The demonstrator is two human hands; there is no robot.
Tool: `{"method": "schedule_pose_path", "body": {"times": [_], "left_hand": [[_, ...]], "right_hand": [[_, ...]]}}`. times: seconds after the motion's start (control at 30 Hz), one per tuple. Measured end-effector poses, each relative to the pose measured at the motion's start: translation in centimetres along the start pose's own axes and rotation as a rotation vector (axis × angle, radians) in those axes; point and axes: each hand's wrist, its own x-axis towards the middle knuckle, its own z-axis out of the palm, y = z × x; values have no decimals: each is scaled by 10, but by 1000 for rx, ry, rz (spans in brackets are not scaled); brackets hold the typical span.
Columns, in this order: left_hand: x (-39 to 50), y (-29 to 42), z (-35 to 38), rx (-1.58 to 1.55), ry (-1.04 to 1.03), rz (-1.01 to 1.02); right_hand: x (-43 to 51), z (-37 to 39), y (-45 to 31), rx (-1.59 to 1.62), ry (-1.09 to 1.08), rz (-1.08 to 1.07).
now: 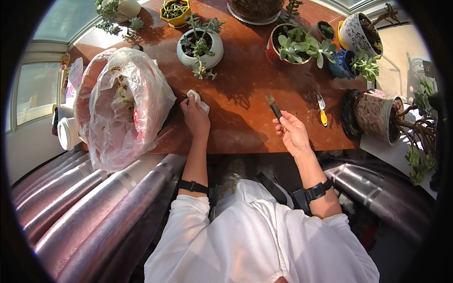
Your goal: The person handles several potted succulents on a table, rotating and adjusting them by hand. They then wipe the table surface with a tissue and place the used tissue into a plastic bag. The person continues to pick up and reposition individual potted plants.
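My left hand (195,120) pinches a crumpled white tissue or cloth (201,103) against the reddish-brown tabletop (226,129). In my right hand (293,133) is a small black-handled garden tool (274,107), held over the table with its metal end pointing away from me. That end looks forked, though fine detail is blurred. To the right of this hand, a small tool with a yellow handle (323,117) and a pale metal blade lies on the tabletop. A clear plastic bag (157,88) with plant scraps inside stands left of my left hand.
A pale round pot (184,61) with a succulent sits beyond my left hand. Further right stand a red pot (271,45), a blue pot (338,65) and a large pot lying tilted (373,113). A white-lidded cup (66,133) is at far left.
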Motion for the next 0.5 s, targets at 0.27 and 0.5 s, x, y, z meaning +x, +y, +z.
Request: {"method": "schedule_pose_path", "body": {"times": [0.27,0.5], "left_hand": [[-31,108,54,-883,-654,-186],[-34,135,28,-1514,-1065,-538]], "right_hand": [[-24,-13,-18,-147,56,-181],[-30,-16,-20,-336,131,-354]]}}
